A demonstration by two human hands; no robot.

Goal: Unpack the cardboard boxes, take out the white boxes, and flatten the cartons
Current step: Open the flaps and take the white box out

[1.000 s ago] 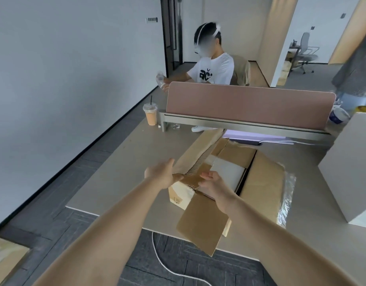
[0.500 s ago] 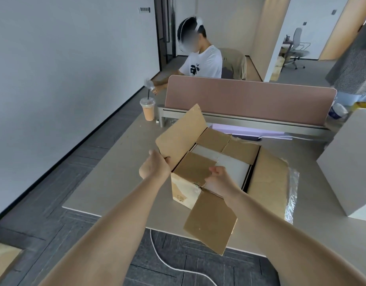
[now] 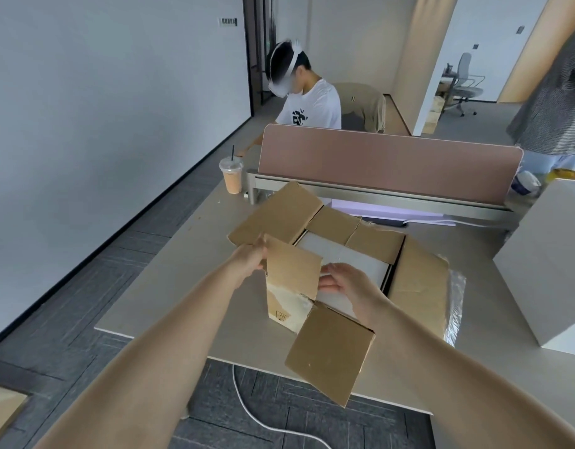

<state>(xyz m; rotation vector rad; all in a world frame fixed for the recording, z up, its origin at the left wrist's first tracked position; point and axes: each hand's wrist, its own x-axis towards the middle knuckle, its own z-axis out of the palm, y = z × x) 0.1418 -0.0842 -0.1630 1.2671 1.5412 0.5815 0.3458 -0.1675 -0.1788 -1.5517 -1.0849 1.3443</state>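
Observation:
An open brown cardboard carton lies on the beige table, its flaps spread outward. A white box shows inside it. My left hand grips the near-left inner flap at its left edge and holds it upright. My right hand reaches over the carton's opening beside that flap, fingers curled toward the flap's right edge; whether it grips the flap is unclear. The near flap hangs over the table's front edge.
A large white box stands on the table at the right. A pink desk divider runs along the back, with an iced drink cup at its left end. One person sits behind it, another stands at right. A white cable lies on the floor.
The long left flap was swung outward and now lies flat to the left. My left hand moved to the near-left inner flap and raised it upright, uncovering more of the white box.

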